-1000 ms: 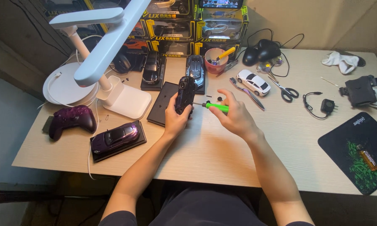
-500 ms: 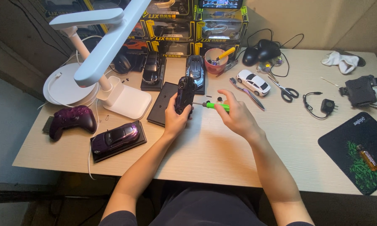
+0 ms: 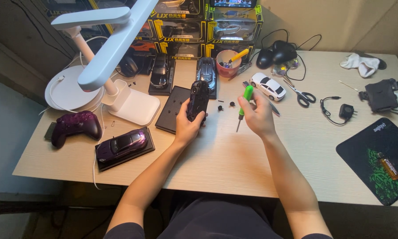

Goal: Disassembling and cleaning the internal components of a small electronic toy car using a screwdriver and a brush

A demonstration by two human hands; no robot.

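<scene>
Two hands worked over the pale wooden table (image 3: 234, 163) in the head view. The left hand (image 3: 188, 126) was clenched around a glossy black toy model car (image 3: 198, 99), held tilted just above a black display base (image 3: 172, 113). The right hand (image 3: 257, 117) gripped a green-handled screwdriver (image 3: 244, 106), tip down. Small black screws (image 3: 225, 105) lying loose nearby could have rolled away if nudged.
</scene>
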